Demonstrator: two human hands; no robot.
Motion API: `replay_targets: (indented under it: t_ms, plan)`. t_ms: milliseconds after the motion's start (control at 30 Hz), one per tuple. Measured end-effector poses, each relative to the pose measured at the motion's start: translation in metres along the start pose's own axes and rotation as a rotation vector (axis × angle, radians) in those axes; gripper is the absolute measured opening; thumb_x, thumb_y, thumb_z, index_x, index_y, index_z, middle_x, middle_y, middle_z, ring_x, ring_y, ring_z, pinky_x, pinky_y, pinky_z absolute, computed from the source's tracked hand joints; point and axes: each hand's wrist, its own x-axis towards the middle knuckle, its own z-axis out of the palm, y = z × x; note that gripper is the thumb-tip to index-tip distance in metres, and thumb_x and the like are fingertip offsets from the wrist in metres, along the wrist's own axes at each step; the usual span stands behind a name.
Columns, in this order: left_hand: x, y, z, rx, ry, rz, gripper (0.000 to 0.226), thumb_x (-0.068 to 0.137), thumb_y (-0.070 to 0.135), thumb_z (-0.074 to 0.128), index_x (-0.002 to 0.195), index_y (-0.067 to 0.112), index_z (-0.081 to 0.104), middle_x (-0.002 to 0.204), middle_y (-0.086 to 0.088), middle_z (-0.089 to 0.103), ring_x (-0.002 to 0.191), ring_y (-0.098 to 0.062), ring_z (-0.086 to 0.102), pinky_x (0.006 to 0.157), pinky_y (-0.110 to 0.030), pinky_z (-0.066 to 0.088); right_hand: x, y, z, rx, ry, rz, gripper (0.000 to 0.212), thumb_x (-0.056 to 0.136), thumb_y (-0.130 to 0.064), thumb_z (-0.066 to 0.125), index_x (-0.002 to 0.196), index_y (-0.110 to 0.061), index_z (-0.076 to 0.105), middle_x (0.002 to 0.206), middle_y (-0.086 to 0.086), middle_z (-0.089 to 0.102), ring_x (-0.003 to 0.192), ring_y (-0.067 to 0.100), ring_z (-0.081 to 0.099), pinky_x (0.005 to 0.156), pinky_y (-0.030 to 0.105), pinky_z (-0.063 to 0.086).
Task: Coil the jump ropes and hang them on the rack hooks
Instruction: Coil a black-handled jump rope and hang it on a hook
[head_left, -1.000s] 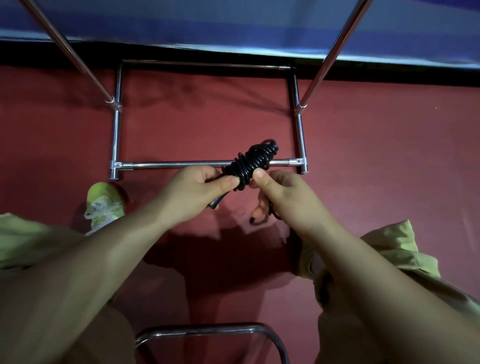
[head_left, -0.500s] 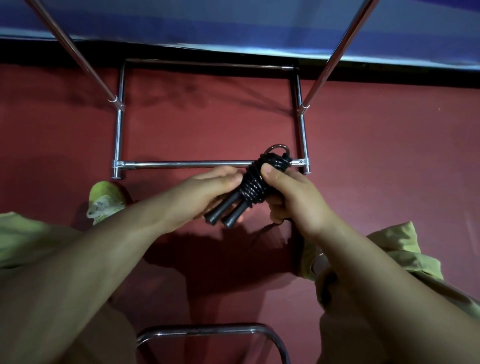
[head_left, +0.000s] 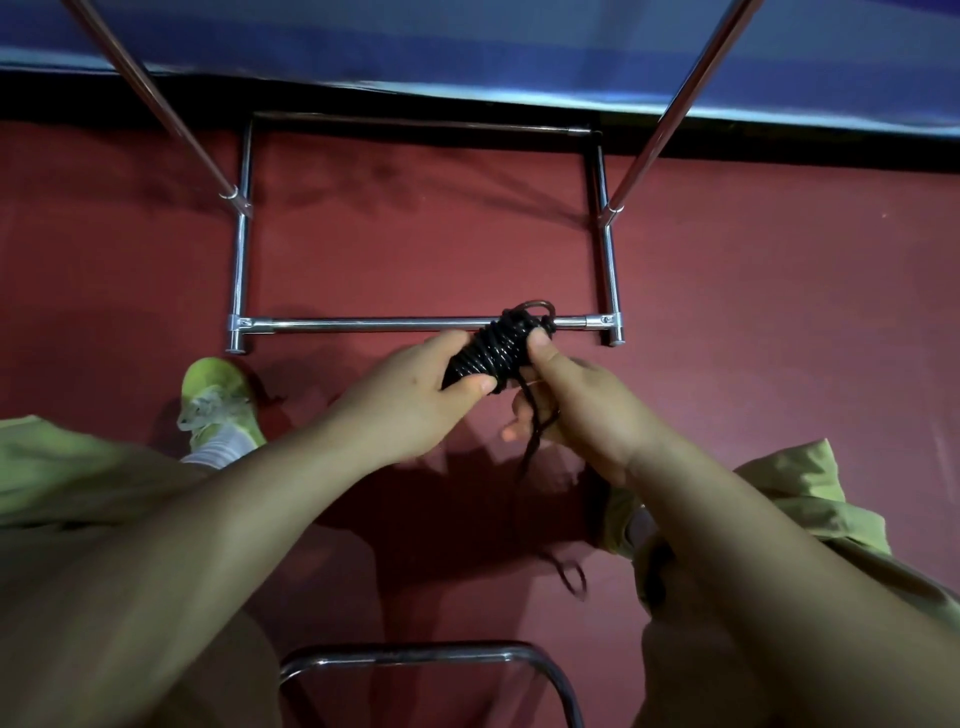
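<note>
Gripping the black jump rope (head_left: 491, 348) at centre frame, the left hand (head_left: 410, 400) curls round the lower end of the bundle, thumb pressed along its underside. The right hand (head_left: 576, 405) pinches the upper end, thumb tip on the wraps, and a loose tail of cord (head_left: 535, 431) trails down across its palm. The bundle sits in the air just in front of the rack's lower crossbar (head_left: 363, 325), which runs across the middle of the frame over the red floor (head_left: 415, 234).

Glossy cord, this, and it looks slick and springy; my read is that the wraps want to loosen the instant the squeeze goes. Light enough for one hand, surely, and not fragile. The best place to hold looks like the middle of the wraps, squeezing across them so they cannot slide off either end, while the tail gets tucked. A small loop (head_left: 537, 307) pokes out at the top end, a likely point for hanging. No hooks in view, only the two slanted poles (head_left: 675, 109) at the top of the frame.
</note>
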Motion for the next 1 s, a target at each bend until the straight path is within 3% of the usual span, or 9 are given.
replay_targets:
  t_ms: [100, 167, 400, 567, 667, 767, 833, 933, 1000]
  plan:
    - [0.003, 0.000, -0.001, 0.058, 0.031, 0.033, 0.030, 0.091, 0.036, 0.053, 0.121, 0.029, 0.051, 0.099, 0.007, 0.063, 0.092, -0.017, 0.058, 0.081, -0.036, 0.047, -0.003, 0.000, 0.007, 0.069, 0.039, -0.058, 0.048, 0.100, -0.052, 0.031, 0.081, -0.016, 0.057, 0.064, 0.001, 0.044, 0.050, 0.015, 0.043, 0.059, 0.027, 0.045]
    - [0.000, 0.002, 0.004, 0.199, 0.054, 0.100, 0.034, 0.092, 0.037, 0.052, 0.124, 0.026, 0.048, 0.108, 0.003, 0.062, 0.099, -0.020, 0.058, 0.080, -0.034, 0.045, -0.008, -0.004, 0.012, -0.093, 0.047, -0.056, 0.044, 0.100, -0.051, 0.028, 0.080, -0.017, 0.048, 0.067, 0.002, 0.035, 0.050, 0.013, 0.032, 0.053, 0.025, 0.041]
    - [-0.004, -0.002, 0.013, 0.368, -0.023, 0.159, 0.064, 0.092, 0.047, 0.048, 0.147, 0.026, 0.023, 0.130, 0.001, 0.054, 0.117, -0.022, 0.053, 0.093, -0.034, 0.043, -0.004, 0.002, 0.011, -0.149, 0.108, 0.022, 0.042, 0.097, -0.056, 0.036, 0.075, -0.024, 0.051, 0.047, -0.014, 0.041, 0.037, 0.002, 0.037, 0.050, 0.024, 0.034]
    - [-0.005, 0.005, 0.009, -0.252, -0.256, -0.015, 0.060, 0.090, 0.044, 0.050, 0.145, 0.037, 0.025, 0.120, 0.007, 0.057, 0.108, -0.016, 0.060, 0.098, -0.038, 0.046, -0.001, -0.001, 0.004, -0.008, 0.231, -0.003, 0.040, 0.092, -0.048, 0.046, 0.064, -0.019, 0.046, 0.057, -0.001, 0.038, 0.045, 0.014, 0.033, 0.055, 0.033, 0.031]
    - [-0.003, 0.006, 0.003, -0.773, -0.346, -0.191, 0.028, 0.094, 0.039, 0.048, 0.117, 0.022, 0.051, 0.093, -0.008, 0.069, 0.074, -0.022, 0.068, 0.074, -0.038, 0.053, -0.003, -0.007, 0.004, 0.154, 0.169, -0.118, 0.034, 0.078, -0.049, 0.046, 0.078, -0.015, 0.052, 0.064, 0.008, 0.034, 0.053, 0.017, 0.031, 0.053, 0.031, 0.027]
    - [-0.012, 0.002, 0.006, -1.005, -0.756, -0.224, 0.054, 0.068, 0.062, 0.069, 0.096, 0.016, 0.069, 0.078, -0.007, 0.071, 0.064, -0.016, 0.066, 0.062, -0.029, 0.053, -0.005, -0.005, 0.006, 0.259, 0.069, -0.235, 0.031, 0.066, -0.055, 0.049, 0.075, -0.028, 0.063, 0.085, 0.009, 0.043, 0.075, 0.023, 0.037, 0.064, 0.036, 0.032]
    - [-0.018, 0.000, 0.014, -1.130, -0.886, -0.156, 0.059, 0.056, 0.064, 0.078, 0.091, 0.016, 0.075, 0.073, -0.004, 0.070, 0.063, -0.015, 0.067, 0.063, -0.028, 0.055, -0.008, -0.006, 0.008, 0.255, -0.016, -0.269, 0.033, 0.067, -0.059, 0.048, 0.066, -0.032, 0.066, 0.086, 0.012, 0.047, 0.081, 0.025, 0.041, 0.070, 0.039, 0.032]
    - [-0.018, 0.004, 0.014, -1.207, -0.762, -0.187, 0.046, 0.057, 0.059, 0.080, 0.074, 0.017, 0.071, 0.053, 0.004, 0.057, 0.047, -0.010, 0.058, 0.054, -0.026, 0.052, -0.008, -0.006, 0.005, 0.156, 0.018, -0.236, 0.054, 0.072, -0.074, 0.048, 0.067, -0.021, 0.058, 0.076, 0.009, 0.050, 0.069, 0.022, 0.042, 0.065, 0.034, 0.032]
    - [-0.015, 0.009, 0.008, -1.129, -0.636, -0.251, 0.043, 0.073, 0.055, 0.068, 0.072, 0.012, 0.062, 0.047, 0.006, 0.050, 0.041, -0.008, 0.051, 0.048, -0.024, 0.048, -0.010, -0.007, 0.003, 0.082, 0.055, -0.176, 0.056, 0.080, -0.073, 0.033, 0.072, -0.020, 0.051, 0.059, -0.006, 0.046, 0.055, 0.011, 0.037, 0.056, 0.030, 0.029]
